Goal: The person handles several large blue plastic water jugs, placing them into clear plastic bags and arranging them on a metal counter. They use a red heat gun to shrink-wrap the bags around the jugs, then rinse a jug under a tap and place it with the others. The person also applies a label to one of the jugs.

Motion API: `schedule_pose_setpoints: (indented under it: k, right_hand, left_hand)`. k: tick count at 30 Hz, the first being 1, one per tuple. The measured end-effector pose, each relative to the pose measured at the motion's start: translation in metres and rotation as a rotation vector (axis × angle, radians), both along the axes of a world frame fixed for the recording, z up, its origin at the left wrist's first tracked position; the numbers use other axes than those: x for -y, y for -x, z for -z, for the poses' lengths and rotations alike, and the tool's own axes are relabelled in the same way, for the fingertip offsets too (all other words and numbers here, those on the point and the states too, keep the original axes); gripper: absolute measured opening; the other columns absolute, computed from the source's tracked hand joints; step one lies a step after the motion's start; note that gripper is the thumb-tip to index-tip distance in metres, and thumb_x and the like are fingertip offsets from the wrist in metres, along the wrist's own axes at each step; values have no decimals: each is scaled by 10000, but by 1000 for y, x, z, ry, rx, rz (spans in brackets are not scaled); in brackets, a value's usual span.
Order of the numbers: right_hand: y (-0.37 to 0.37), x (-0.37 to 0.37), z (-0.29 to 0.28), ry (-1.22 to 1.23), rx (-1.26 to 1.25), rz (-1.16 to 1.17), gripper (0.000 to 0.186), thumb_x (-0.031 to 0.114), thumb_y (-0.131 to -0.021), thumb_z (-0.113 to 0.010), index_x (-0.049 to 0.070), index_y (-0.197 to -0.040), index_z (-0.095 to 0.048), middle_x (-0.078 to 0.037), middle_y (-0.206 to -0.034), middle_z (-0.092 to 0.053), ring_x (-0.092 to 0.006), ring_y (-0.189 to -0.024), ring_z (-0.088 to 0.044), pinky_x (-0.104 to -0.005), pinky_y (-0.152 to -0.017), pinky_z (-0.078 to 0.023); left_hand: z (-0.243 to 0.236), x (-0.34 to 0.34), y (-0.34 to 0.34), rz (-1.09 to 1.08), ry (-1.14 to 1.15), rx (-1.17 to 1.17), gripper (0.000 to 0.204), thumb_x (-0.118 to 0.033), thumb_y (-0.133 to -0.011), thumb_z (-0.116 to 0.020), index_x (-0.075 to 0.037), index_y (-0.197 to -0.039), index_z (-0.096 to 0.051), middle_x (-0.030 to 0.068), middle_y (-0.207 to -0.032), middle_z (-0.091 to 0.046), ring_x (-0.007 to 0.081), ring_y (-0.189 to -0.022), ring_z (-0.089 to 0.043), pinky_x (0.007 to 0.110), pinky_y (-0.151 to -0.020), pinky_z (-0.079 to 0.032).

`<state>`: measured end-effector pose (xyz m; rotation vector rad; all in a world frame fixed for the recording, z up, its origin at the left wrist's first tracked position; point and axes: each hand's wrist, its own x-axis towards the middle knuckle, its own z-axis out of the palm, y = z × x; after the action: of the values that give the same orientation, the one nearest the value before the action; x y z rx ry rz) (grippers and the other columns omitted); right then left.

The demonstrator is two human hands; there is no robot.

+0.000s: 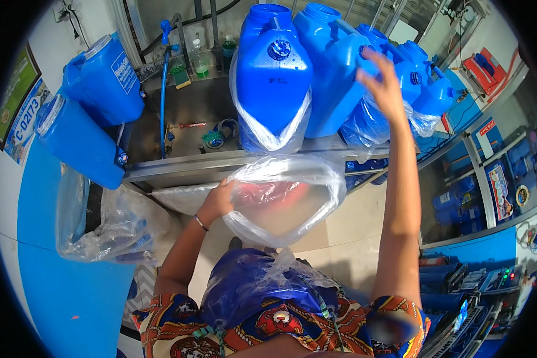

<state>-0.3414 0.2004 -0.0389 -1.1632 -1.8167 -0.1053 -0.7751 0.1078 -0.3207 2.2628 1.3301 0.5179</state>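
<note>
My left hand (221,198) grips the rim of a clear plastic bag (335,194), whose wide mouth hangs open in front of the metal counter. My right hand (383,86) reaches up to a blue water jug (334,89), its fingers apart beside the jug's upper right corner. Whether the fingers touch the jug, I cannot tell. Just left of it, another blue jug (273,89) with a dark cap stands upright, its lower part wrapped in a clear bag. Smaller blue jugs, some with plastic around them, crowd to the right of my right wrist.
A metal sink (143,131) at the left holds a scrub brush (213,139). A blue hose (163,101) hangs over it. Two blue jugs, one upright (110,80) and one tilted (80,143), stand at the far left, above loose clear plastic (131,218). Bottles stand behind the sink.
</note>
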Motion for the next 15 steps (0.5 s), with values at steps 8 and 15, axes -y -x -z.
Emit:
schedule_pose_setpoints:
  k: [8, 15]
  right_hand:
    - [8, -53, -13, 254, 164, 458, 729, 480, -856, -666, 145, -1459, -431, -228, -1469, -416, -417, -1324, -439, -474, -1076, -392]
    - [42, 53, 67, 198, 174, 622, 437, 274, -837, -718, 55, -1192, -587, -258, -1152, -554, -438, -1060, -577, -479, -862, -505]
  left_hand:
    - [-67, -7, -30, 110, 59, 50, 701, -43, -707, -646, 12, -1380, -455, 382, -1378, -425, 460, -1300, -440, 446, -1050, -420]
    - [-84, -25, -55, 240, 152, -54, 719, -66, -707, -675, 13, -1382, -438, 340, -1400, -432, 455, -1293, -451, 447, -1048, -420]
